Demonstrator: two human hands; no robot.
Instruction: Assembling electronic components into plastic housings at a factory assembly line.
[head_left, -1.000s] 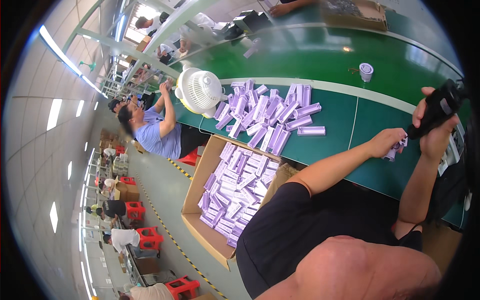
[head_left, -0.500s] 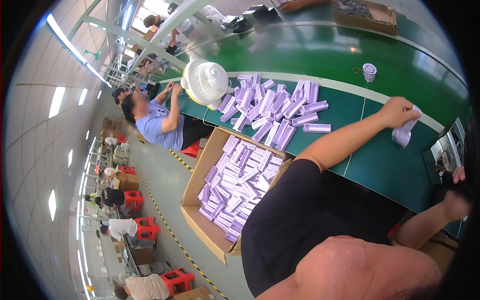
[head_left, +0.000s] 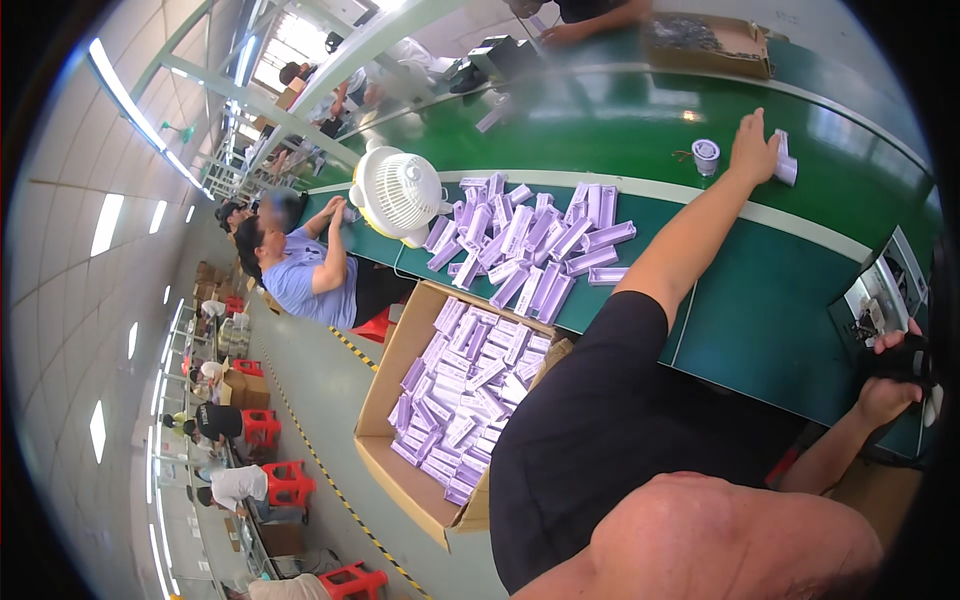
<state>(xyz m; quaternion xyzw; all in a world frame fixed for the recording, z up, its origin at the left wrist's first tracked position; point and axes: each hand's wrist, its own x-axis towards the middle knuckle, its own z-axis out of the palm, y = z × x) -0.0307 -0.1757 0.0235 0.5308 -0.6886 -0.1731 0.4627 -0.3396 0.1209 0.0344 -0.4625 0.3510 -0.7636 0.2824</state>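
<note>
My left hand [head_left: 755,150] reaches over the green conveyor belt [head_left: 600,115] with its fingers stretched out. Right beside its fingertips a pale purple plastic housing [head_left: 786,160] sits on the belt; whether they still touch is hard to tell. To the left of the hand stands a small round, pale purple part with a thin wire [head_left: 705,156]. At the far right my right hand [head_left: 888,395] is closed around a black object [head_left: 903,360], whose kind I cannot make out. Many long, trough-shaped purple housings [head_left: 530,235] lie heaped on the green bench.
A white and yellow fan [head_left: 400,190] stands left of the heap. Below the bench edge a cardboard box [head_left: 375,440] is full of purple housings. A metal-framed device [head_left: 880,290] is at the right. Across the belt lies a shallow carton [head_left: 755,60]. A co-worker [head_left: 305,260] sits at left.
My left hand has moved from the bench edge out over the belt, and the housing it held now sits on the belt beside it. My right hand stays at the black object.
</note>
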